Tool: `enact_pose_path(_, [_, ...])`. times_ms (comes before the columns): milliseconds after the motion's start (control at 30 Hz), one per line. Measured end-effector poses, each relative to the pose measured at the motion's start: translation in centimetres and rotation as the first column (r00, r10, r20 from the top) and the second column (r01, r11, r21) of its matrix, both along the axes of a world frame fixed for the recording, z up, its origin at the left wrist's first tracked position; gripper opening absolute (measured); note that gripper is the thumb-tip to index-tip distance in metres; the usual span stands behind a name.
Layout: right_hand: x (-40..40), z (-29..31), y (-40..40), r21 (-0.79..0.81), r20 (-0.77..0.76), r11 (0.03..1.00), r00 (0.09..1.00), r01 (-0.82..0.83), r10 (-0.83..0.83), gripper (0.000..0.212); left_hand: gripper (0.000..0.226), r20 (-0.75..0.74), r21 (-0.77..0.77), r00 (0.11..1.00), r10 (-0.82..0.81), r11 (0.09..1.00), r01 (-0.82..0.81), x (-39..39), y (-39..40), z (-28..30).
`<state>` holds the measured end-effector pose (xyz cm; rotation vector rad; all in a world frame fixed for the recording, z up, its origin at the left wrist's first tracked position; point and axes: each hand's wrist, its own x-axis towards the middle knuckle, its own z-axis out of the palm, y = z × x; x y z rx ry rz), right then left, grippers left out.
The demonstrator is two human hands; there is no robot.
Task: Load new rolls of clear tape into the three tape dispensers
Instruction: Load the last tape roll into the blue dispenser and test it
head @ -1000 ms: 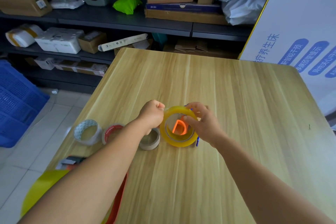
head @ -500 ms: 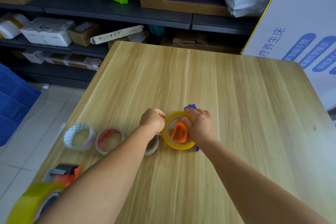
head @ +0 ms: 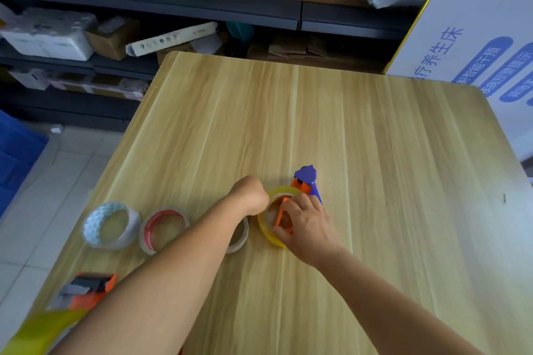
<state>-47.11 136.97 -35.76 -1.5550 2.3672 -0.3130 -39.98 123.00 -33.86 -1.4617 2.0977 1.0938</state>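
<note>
In the head view, the yellowish roll of clear tape (head: 269,217) lay flat on the wooden table (head: 375,153), ringed around the orange hub of the blue dispenser (head: 308,179), whose blue nose stuck out past the roll's far edge. The right hand (head: 307,226) was closed over the roll's near-right rim, fingers (head: 291,204) reaching into the core against the orange hub, probably to seat the roll squarely. The left hand (head: 251,196) was curled into a fist touching the roll's left edge, likely bracing it against sliding; whether it pinched the rim or a loose tape end could not be told. To the left, well apart from the work, sat a white patterned roll (head: 111,225), a red-lined roll (head: 164,229) and, half hidden under the left forearm, a nearly spent core (head: 239,235). Near the table's front-left corner lay an orange and grey dispenser (head: 86,290) and a blurred yellow roll (head: 40,331), seemingly waiting. Only 2 dispensers showed.
</note>
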Motion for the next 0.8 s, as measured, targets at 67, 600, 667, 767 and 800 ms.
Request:
enact_pose_path(67, [-0.4,0.0,-0.2,-0.004,0.017,1.000,0.999,-0.027,0.027,0.035,0.022,0.023,0.009,0.999,-0.049,0.999,0.049,-0.2,-0.1,0.1])
enact_pose_path(600, [-1.0,-0.5,3.6,0.137,0.165,0.930,0.918,0.340,-0.360,0.051,0.028,-0.222,0.480,0.859,0.462,0.818,-0.316,-0.7,6.9,-2.0])
enact_pose_path(667, [-1.7,-0.3,4.1,0.110,0.249,0.925,0.891,0.364,-0.380,0.050,0.031,-0.273,0.491,0.836,0.475,0.816,-0.304,-0.2,7.6,-1.9])
enact_pose_path(767, [-2.8,0.1,5.0,0.107,0.337,0.915,0.851,0.389,-0.401,0.062,0.029,-0.378,0.390,0.837,0.396,0.888,-0.244,0.5,8.8,-2.0])
enact_pose_path(800, [-3.0,0.3,5.4,0.103,0.366,0.913,0.838,0.394,-0.404,0.066,0.027,-0.421,0.340,0.835,0.355,0.915,-0.217,0.6,9.2,-2.0])
